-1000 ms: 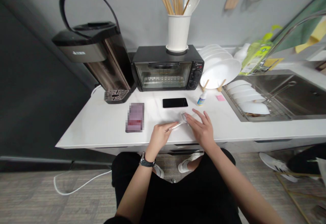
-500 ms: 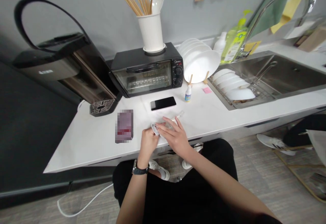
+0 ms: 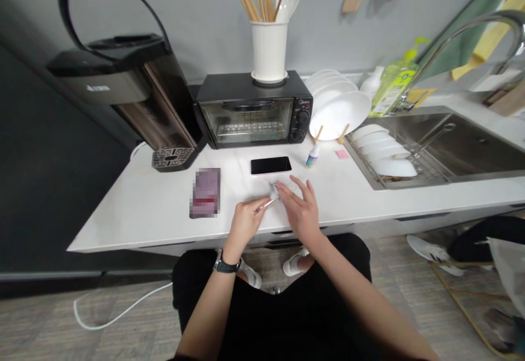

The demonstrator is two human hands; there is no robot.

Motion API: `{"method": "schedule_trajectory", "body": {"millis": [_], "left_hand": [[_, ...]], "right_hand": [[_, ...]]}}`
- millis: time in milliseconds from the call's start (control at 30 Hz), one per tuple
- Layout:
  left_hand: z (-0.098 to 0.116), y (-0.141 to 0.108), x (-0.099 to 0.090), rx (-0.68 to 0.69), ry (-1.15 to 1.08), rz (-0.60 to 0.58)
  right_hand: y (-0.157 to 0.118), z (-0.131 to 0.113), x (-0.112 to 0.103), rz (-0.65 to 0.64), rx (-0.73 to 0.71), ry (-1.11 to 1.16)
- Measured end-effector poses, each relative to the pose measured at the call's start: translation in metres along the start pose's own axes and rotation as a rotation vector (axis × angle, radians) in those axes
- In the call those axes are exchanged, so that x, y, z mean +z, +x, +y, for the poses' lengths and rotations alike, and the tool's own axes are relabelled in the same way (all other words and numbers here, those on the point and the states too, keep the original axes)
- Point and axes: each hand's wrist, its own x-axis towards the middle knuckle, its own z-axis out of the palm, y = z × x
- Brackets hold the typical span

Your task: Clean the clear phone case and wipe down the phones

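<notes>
The thin piece [image 3: 264,205] is clear, the table [image 3: 135,224] is white, the oven [image 3: 250,110] is black, the soap [image 3: 394,95] is green.

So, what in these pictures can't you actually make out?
Head view: the clear plastic piece is partly hidden by the fingers of the left hand and right hand, so its full shape is unclear.
Head view: the packet is pixelated, so its printing is unreadable.
Head view: the small bottle has a label too small to read.
Head view: the dark trouser leg is cut off by the right edge.
</notes>
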Motion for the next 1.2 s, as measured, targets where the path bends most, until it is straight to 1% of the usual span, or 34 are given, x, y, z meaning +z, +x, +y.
{"method": "schedule_trajectory", "body": {"millis": [67, 100, 133, 200, 267, 333, 400, 467, 533, 567, 633, 700, 833, 900, 1000, 1100, 1200], "left_hand": [[0.001, 0.001, -0.004, -0.021, 0.051, -0.001], [0.002, 0.002, -0.006, -0.022, 0.058, -0.009], [0.002, 0.002, -0.007, -0.014, 0.055, -0.02], [0.004, 0.002, -0.01, 0.014, 0.045, -0.048], [0.004, 0.001, -0.011, 0.044, 0.049, -0.071], [0.004, 0.0, -0.01, 0.064, 0.046, -0.073], [0.002, -0.001, -0.008, 0.074, 0.001, -0.055], [0.002, -0.002, -0.005, 0.072, -0.061, -0.043], [0.002, -0.002, -0.002, 0.062, -0.088, -0.035], [0.002, -0.001, -0.001, 0.057, -0.089, -0.03], [0.003, -0.001, 0.0, 0.052, -0.075, -0.015], [0.003, 0.0, 0.001, 0.04, -0.032, -0.007], [0.004, 0.0, -0.002, -0.027, 0.086, 0.014], [0.004, 0.001, -0.005, -0.052, 0.102, 0.015], [0.004, 0.001, -0.007, -0.06, 0.11, -0.012], [0.005, 0.002, -0.009, -0.029, 0.115, -0.039], [0.005, 0.002, -0.009, 0.012, 0.104, -0.058]], "right_hand": [[-0.002, -0.026, 0.01, -0.033, -0.054, 0.048], [-0.002, -0.035, 0.013, -0.044, -0.064, 0.06], [-0.003, -0.04, 0.013, -0.046, -0.079, 0.067], [-0.005, -0.039, 0.01, -0.04, -0.122, 0.069], [-0.008, -0.026, 0.002, -0.04, -0.173, 0.058], [-0.01, -0.005, -0.008, -0.045, -0.183, 0.033], [-0.01, 0.02, -0.018, -0.031, -0.122, -0.005], [-0.008, 0.041, -0.026, -0.004, -0.023, -0.04], [-0.005, 0.053, -0.028, 0.014, 0.053, -0.059], [-0.003, 0.055, -0.026, 0.021, 0.074, -0.062], [-0.001, 0.048, -0.018, 0.035, 0.087, -0.055], [0.0, 0.03, -0.007, 0.044, 0.069, -0.036], [-0.003, -0.013, 0.013, -0.001, -0.041, 0.025], [-0.004, -0.024, 0.016, -0.01, -0.096, 0.037], [-0.005, -0.021, 0.011, -0.012, -0.163, 0.036], [-0.006, -0.005, 0.002, -0.056, -0.2, 0.039], [-0.006, 0.013, -0.007, -0.086, -0.175, 0.039]]}}
